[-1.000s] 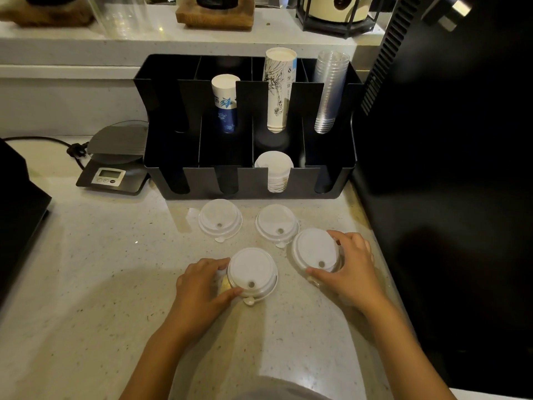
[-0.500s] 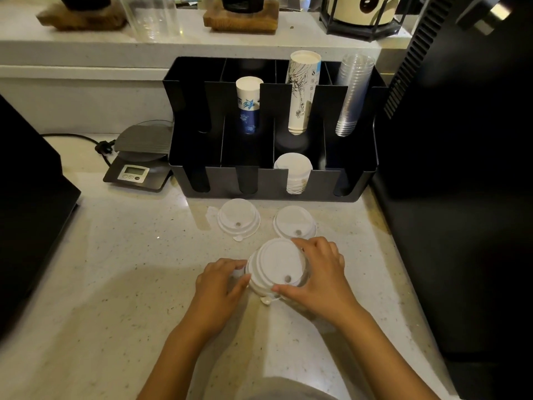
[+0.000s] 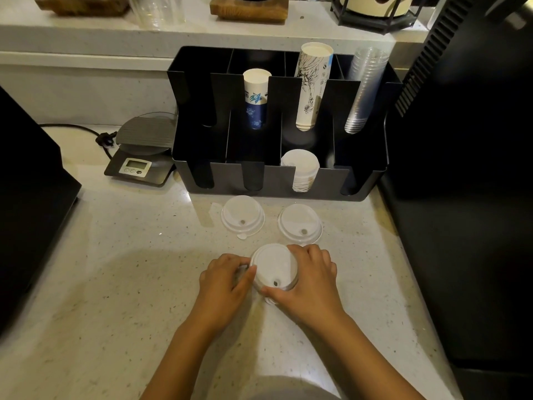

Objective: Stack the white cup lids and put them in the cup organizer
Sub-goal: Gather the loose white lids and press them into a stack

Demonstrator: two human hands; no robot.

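Two white cup lids lie stacked (image 3: 274, 268) on the counter in front of me. My left hand (image 3: 226, 287) grips the stack's left edge and my right hand (image 3: 310, 280) grips its right edge and front. Two more single lids lie flat behind: one at the left (image 3: 242, 215), one at the right (image 3: 300, 223). The black cup organizer (image 3: 277, 183) stands behind them. A stack of white lids (image 3: 300, 168) sits in its front third slot.
The organizer's back row holds a blue-white cup stack (image 3: 256, 96), a tall printed cup stack (image 3: 312, 85) and clear plastic cups (image 3: 364, 88). A small digital scale (image 3: 142, 151) with a cable sits left. Dark appliances flank both sides (image 3: 467, 168) (image 3: 31, 197).
My right hand carried its lid left and set it onto the lid under my left hand; both hands now hold the pair together. The camera view shifted left.
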